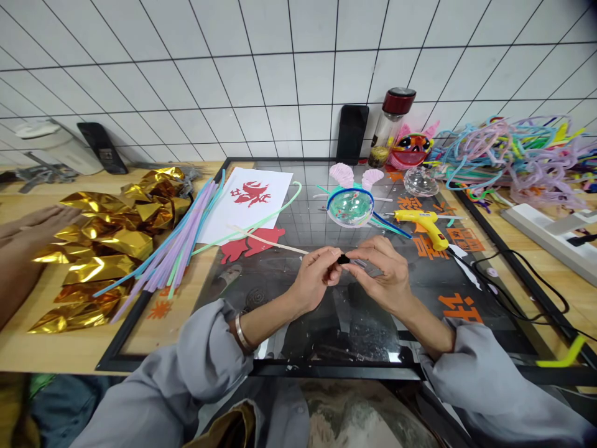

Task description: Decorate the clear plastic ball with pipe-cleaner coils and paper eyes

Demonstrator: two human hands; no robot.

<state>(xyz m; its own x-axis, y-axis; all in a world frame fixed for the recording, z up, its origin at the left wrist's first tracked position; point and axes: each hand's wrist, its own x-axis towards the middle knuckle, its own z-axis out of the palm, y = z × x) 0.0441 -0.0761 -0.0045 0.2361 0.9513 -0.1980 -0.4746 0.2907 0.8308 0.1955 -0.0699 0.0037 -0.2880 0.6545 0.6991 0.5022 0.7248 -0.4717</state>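
My left hand [316, 274] and my right hand [385, 274] meet over the middle of a glass-topped black-framed board [140, 323]. Both pinch a small black piece [344, 259] between their fingertips, and a thin cream stick [275, 241] runs from it out to the left. Something grey lies under my right fingers; I cannot make it out. Just beyond my hands sits a clear ball with a blue rim and pink fuzzy ears [351, 205]. A yellow glue gun [422, 223] lies to its right.
Gold foil pieces [109, 249] and a bundle of pastel pipe cleaners [172, 249] lie at left, where another person's hand [32, 227] rests. White paper with a red cutout [249, 199], two phones, a jar [392, 124], tangled pipe cleaners [517, 155] and a power strip [555, 233] surround the board.
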